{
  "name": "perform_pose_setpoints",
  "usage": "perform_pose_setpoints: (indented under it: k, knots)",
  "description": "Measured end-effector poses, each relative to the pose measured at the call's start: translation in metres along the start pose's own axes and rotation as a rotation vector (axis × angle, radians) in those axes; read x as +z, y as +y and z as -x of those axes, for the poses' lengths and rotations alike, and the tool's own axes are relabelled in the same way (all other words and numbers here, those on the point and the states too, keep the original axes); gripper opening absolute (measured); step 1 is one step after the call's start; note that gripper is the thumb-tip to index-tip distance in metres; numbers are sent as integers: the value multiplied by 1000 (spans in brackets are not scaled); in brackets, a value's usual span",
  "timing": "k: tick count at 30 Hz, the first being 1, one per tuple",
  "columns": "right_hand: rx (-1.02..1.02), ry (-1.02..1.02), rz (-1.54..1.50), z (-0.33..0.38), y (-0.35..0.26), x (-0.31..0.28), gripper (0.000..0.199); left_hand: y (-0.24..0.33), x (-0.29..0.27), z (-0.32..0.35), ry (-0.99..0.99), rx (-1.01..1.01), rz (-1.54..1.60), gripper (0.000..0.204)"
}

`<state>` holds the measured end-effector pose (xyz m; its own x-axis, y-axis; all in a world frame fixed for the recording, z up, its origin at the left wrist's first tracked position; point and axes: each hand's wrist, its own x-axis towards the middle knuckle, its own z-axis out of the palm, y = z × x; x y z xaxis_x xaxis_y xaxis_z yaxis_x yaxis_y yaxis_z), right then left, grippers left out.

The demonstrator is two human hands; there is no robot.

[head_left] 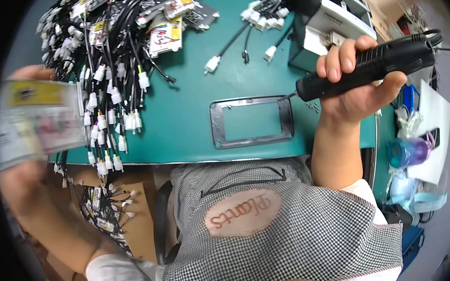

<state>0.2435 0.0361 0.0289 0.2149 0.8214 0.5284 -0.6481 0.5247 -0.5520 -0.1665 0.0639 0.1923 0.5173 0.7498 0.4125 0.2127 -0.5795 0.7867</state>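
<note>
My right hand point(346, 103) grips a black electric screwdriver point(381, 60), its bit pointing left. The bit's tip is at the upper right corner of a black rectangular plastic frame point(218, 128) that lies flat on the green mat. At the far left, my left hand point(23, 180) holds a flat labelled module point(43, 119) with a yellow band and pale lower part. Motion smears this hand and the module. Just right of the module hangs a thick bunch of black cables with white connectors point(111, 117).
Labelled modules point(165, 36) lie piled at the back left of the green mat point(181, 112). Small screws point(313, 106) sit right of the frame. A grey-white box point(326, 23) stands at the back right. A purple-blue bottle point(411, 152) is at the right. Below the table's left edge, a cardboard box point(138, 199) holds more cabled modules.
</note>
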Motion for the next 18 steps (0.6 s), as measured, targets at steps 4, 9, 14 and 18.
perform_pose_setpoints:
  k: [4, 9, 14, 18]
  knots:
    - [-66, -20, 96, 3, -15, 4, 82, -58, 122, 16, -144, 11, 16, 88]
    - [-95, -35, 91, 14, -29, 2, 85, -94, 209, 31, -108, -71, -21, 80]
    - [-137, -64, 149, 19, -45, -6, 87, -90, 204, 27, -198, 93, -508, 60]
    - [-132, -155, 204, 19, -53, -15, 87, -87, 205, 28, -243, 105, -657, 56]
